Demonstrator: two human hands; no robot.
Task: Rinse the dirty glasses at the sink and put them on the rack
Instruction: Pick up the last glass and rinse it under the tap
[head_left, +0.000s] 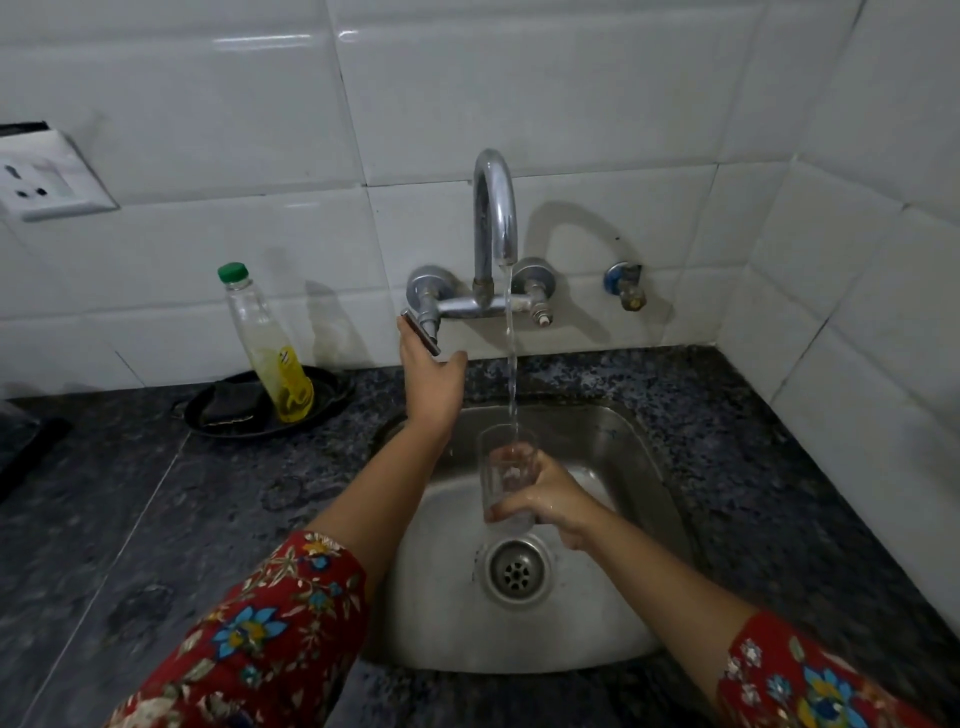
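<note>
Head view: rinsing in hand, right hand (550, 499) wrapped round glass (501, 457) below tap (496, 208), in its stream; left hand (431, 374) straight-fingered against tap lever (422, 332). Next, likely: emptying glass, then finding unseen rack.

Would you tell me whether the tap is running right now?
Running: water streams from the tap into the glass the right hand holds.

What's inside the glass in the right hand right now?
The water stream from the tap falls into the glass through its open top. The right hand grips its lower part, and its fingers hide the bottom, so the water level cannot be told.
</note>
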